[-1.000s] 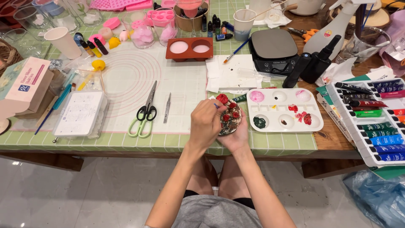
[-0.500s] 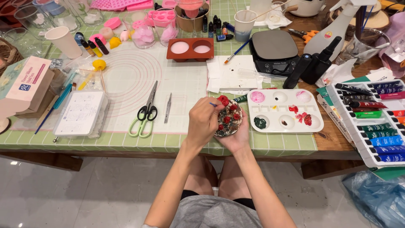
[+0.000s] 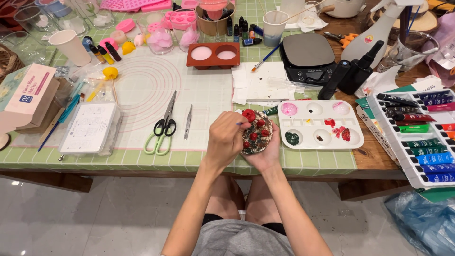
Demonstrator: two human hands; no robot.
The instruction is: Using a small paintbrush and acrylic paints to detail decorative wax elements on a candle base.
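My right hand (image 3: 266,156) cups a small round decorated piece (image 3: 258,134) from below, holding it over the table's front edge. The piece is dark and mottled, with several red flower shapes on top. My left hand (image 3: 224,141) is closed around a thin brush (image 3: 240,123) whose tip rests at the piece's upper left rim. A white paint palette (image 3: 320,137) with red, pink, green and dark blobs lies just to the right of both hands.
Green-handled scissors (image 3: 163,127) and metal tweezers (image 3: 188,122) lie on the white silicone mat (image 3: 147,85) to the left. An open tray of paint tubes (image 3: 419,135) sits far right. A digital scale (image 3: 308,53), brown mould (image 3: 213,55), paper cup (image 3: 70,46) and cardboard box (image 3: 26,95) stand around.
Both hands stay in place over the table edge. My left hand makes only tiny shifts with the brush on the round piece.
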